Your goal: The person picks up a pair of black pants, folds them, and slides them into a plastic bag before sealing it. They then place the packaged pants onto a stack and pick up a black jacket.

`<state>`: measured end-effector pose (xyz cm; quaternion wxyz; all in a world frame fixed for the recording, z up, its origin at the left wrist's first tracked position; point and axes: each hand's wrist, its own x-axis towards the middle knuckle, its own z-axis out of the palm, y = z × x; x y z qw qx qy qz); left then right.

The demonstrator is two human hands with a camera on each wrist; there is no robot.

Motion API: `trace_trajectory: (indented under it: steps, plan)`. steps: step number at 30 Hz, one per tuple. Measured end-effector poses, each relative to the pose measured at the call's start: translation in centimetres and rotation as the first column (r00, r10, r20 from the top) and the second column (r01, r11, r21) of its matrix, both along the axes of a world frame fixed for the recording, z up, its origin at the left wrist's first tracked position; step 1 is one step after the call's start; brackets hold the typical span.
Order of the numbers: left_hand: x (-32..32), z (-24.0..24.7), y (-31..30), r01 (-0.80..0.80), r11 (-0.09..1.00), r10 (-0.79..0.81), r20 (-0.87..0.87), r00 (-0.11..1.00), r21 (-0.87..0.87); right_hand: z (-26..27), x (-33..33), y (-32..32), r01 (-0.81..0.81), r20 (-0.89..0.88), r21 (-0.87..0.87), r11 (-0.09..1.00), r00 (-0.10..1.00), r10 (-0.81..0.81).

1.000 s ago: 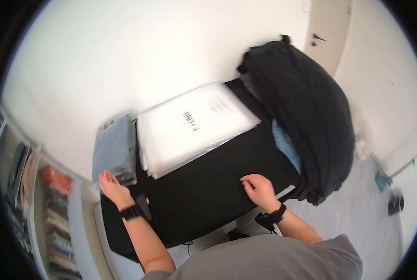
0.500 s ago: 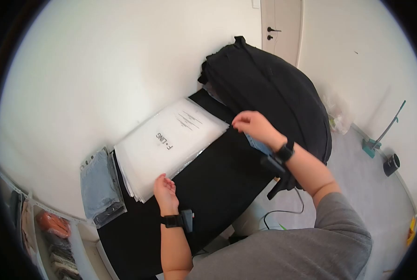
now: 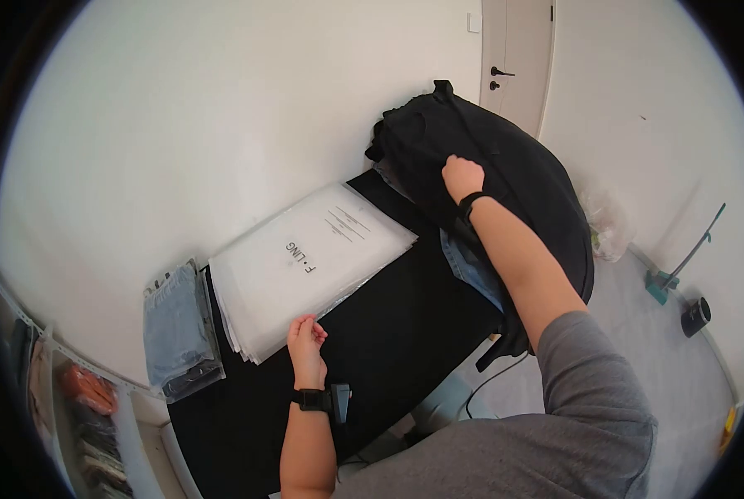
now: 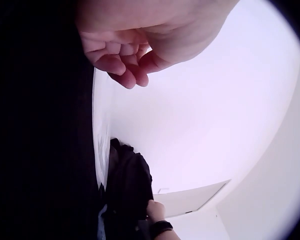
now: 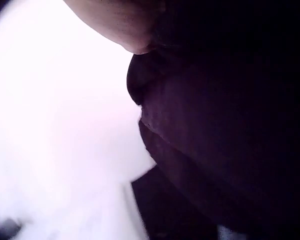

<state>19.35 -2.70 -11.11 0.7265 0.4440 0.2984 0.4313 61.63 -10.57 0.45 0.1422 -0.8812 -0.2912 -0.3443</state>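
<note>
My right hand (image 3: 463, 178) grips the top black garment (image 3: 521, 166) of a draped pile at the right end of the table, its fingers curled into the cloth. In the right wrist view, part of that hand (image 5: 122, 22) shows at the top against the dark fabric (image 5: 190, 115); the fingertips are hidden. Blue denim (image 3: 472, 270) shows beneath the black cloth. My left hand (image 3: 307, 345) is loosely curled with nothing in it, close to the near edge of a stack of clear-white printed bags (image 3: 264, 283). The left wrist view shows its relaxed fingers (image 4: 122, 75).
A bagged pale-blue garment (image 3: 176, 324) lies at the left on the black-covered table (image 3: 388, 333). Shelves with bagged clothes (image 3: 89, 391) stand at the lower left. A broom with a teal head (image 3: 661, 283) and a black bin (image 3: 696, 316) are on the floor at right.
My right hand has moved from the table's near side up and over to the black pile, and now grips the cloth. The left hand has shifted rightward to the bag stack's near edge.
</note>
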Motion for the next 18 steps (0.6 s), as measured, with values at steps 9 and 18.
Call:
trace_trajectory:
  steps: [9, 18]
  plan:
    - [0.2, 0.1, 0.0, 0.018, 1.0, -0.018, -0.026, 1.0, -0.02, 14.9, 1.4, -12.4, -0.28, -0.034, 0.759, 0.588, 0.884, 0.465]
    - [0.8, 3.7, -4.3, 0.665, 0.731, -0.62, 0.259, 0.74, -0.15, 14.1, -17.8, -23.8, -0.588, -0.08, 0.361, 0.724, 0.754, 0.652]
